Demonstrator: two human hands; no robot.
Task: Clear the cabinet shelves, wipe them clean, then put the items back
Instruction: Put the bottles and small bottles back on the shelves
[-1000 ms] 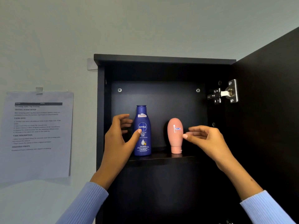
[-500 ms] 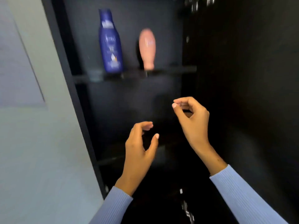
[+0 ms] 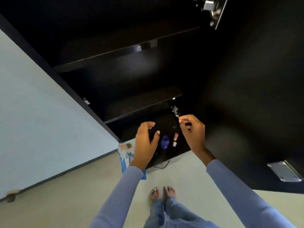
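Observation:
I am looking down the tall black cabinet (image 3: 69, 83). My left hand (image 3: 146, 145) is in front of its lowest compartment, empty, with thumb and fingers spread. My right hand (image 3: 194, 134) hovers beside it at the right, also empty, its fingers loosely curled. Between the two hands, on the cabinet's bottom, stand a blue bottle (image 3: 165, 142) and a small pink bottle (image 3: 176, 136) with a white-capped item (image 3: 174, 143) next to it. Two dark shelves, the upper shelf (image 3: 115, 53) and the lower shelf (image 3: 143, 106), look bare from here.
The open black door (image 3: 246, 96) fills the right side, with a hinge (image 3: 175, 110) near my right hand and a metal plate (image 3: 284, 171) lower down. A blue and white packet (image 3: 125, 157) lies on the pale floor left of the cabinet. My bare feet (image 3: 162, 193) stand just before it.
My view has swung down from the top shelf to the cabinet's bottom. Both hands came away from the blue lotion bottle and pink bottle up there and dropped low, empty.

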